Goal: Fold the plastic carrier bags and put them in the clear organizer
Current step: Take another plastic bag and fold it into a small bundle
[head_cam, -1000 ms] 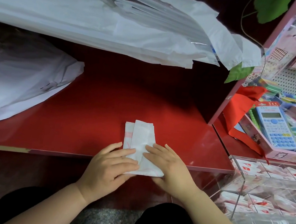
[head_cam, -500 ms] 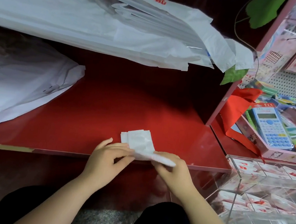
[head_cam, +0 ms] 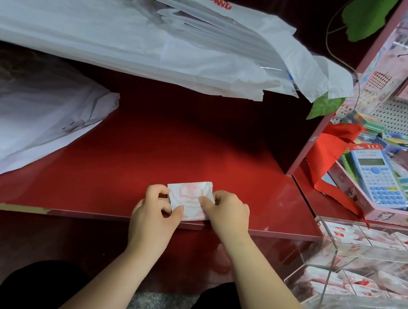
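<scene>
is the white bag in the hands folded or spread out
Folded: the white plastic carrier bag with red print is a small compact packet, pinched at its sides by the left hand and right hand.

no word reads clearly. the folded bag (head_cam: 189, 199) pinched between the fingers (head_cam: 155, 192) bears a pale red emblem with blurred characters. the red lettering on the bag pile (head_cam: 220, 15) far beyond the fingertips and the calculator (head_cam: 379, 177) header off to their right are both illegible.

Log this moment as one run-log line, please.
step: fold | left hand: pinches folded bag | right hand: pinches it | place: red counter | clear organizer: bag not in
</scene>
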The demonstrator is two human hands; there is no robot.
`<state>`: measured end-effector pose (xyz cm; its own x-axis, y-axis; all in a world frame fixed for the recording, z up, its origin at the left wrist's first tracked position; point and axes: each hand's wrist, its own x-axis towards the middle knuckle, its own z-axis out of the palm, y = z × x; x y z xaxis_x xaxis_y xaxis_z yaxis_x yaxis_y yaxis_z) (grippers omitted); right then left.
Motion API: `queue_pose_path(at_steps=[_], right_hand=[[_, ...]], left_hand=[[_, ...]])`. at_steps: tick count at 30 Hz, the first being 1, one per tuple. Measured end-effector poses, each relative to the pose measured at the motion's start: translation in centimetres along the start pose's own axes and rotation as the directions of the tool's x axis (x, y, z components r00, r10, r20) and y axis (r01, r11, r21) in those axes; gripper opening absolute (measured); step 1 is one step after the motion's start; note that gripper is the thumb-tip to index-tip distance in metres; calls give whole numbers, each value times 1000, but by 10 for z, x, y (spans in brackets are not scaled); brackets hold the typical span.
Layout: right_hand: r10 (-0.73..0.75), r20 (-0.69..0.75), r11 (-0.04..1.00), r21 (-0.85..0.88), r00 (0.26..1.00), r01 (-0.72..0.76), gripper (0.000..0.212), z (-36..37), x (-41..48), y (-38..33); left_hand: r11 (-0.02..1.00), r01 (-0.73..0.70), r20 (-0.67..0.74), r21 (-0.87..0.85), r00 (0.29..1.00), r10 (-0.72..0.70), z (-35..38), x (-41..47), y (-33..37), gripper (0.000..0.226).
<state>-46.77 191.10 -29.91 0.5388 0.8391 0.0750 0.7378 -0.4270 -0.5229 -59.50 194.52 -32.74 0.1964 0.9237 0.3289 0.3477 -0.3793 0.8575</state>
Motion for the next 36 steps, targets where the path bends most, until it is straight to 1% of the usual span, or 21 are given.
queue_pose_path(at_steps=[3,6,8,9,10,11,12,13,15,16,17,18,20,22,24,25,27,29,31,34,36], right_hand=[[19,-19,998,-62,1000,-20,44,2,2,-3],[33,-30,996,-84,999,-35,40,3,4,-3],[19,-53,993,-113,998,-25,29,6,4,-4],[9,-73,992,-125,997,-18,20,8,3,-5],[4,-89,990,-137,996,-16,13,8,2,-6],[2,-106,988,-156,994,-19,18,9,1,-6],[-4,-113,983,-183,994,-16,26,10,0,-7],[-14,-126,979,-203,992,-12,30,11,-1,-6],[-31,-154,979,-204,987,-1,35,11,-2,-4],[-36,-164,984,-181,986,6,38,11,-3,-3],[-44,-166,988,-153,985,18,43,11,-3,-2],[-55,-168,991,-127,984,34,48,12,-4,-1],[-88,-195,995,-71,977,75,53,13,-7,2],[-105,-218,994,-36,970,100,50,9,-10,8],[-117,-184,993,-53,976,109,45,3,-13,15],[-128,-154,990,-71,980,118,42,0,-16,18],[-164,-132,985,-76,978,155,38,-4,-20,25],[-185,-141,983,-28,973,183,39,-9,-25,27],[-207,-120,969,114,971,221,54,-20,-34,25],[-249,50,909,358,967,215,73,-44,-52,26],[-219,134,892,429,966,143,65,-60,-61,35]], left_hand=[[992,-87,-3,86,996,88,0,-1,-2,38],[953,-159,-32,258,984,173,-2,1,-5,44],[899,-221,-73,378,961,267,-3,3,-10,44],[855,-300,-60,424,932,357,-3,5,-12,40],[801,-401,-5,444,893,450,-3,7,-15,38],[739,-507,78,444,844,531,-1,10,-19,38],[684,-583,198,438,805,559,-2,13,-18,39],[642,-623,339,448,782,523,-3,16,-14,45],[611,-629,615,481,739,276,-8,21,-1,91],[620,-608,641,496,738,210,-9,24,0,108],[620,-601,668,504,726,160,-11,26,-1,111],[629,-614,677,477,713,182,-11,28,-3,106],[565,-690,699,452,668,257,-16,31,-2,101],[562,-736,618,377,652,439,-15,33,-18,85],[595,-767,558,242,611,561,-14,32,-27,57],[592,-773,535,227,607,588,-15,30,-25,45],[575,-791,474,209,597,648,-12,29,-26,40],[599,-785,427,161,602,674,-9,26,-22,37],[616,-779,400,120,606,688,-6,26,-15,33],[645,-761,403,65,612,681,2,24,5,22],[718,-695,410,20,661,628,10,21,20,18]])
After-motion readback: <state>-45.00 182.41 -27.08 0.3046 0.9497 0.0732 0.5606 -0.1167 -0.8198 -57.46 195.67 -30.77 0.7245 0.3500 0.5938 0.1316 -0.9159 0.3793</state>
